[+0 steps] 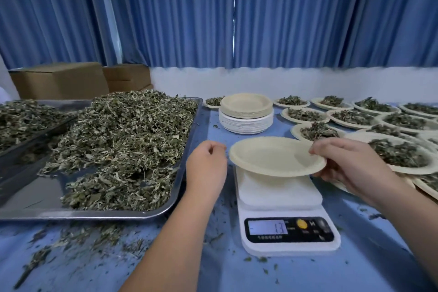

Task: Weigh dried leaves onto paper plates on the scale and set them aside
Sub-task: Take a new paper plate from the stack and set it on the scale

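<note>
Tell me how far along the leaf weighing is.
Done: many filled plates sit on the right. In hand: the right hand pinches an empty plate by its rim over the scale; the left hand beside it holds nothing. Left: no leaves on this plate yet, and a heap of leaves on the tray plus a stack of unused plates remain.

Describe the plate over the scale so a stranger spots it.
Right of the big steel tray stands a white scale. The plate is over its platform, the right hand pinching its rim. It alone is single and empty; others hold leaves or are stacked.
</note>
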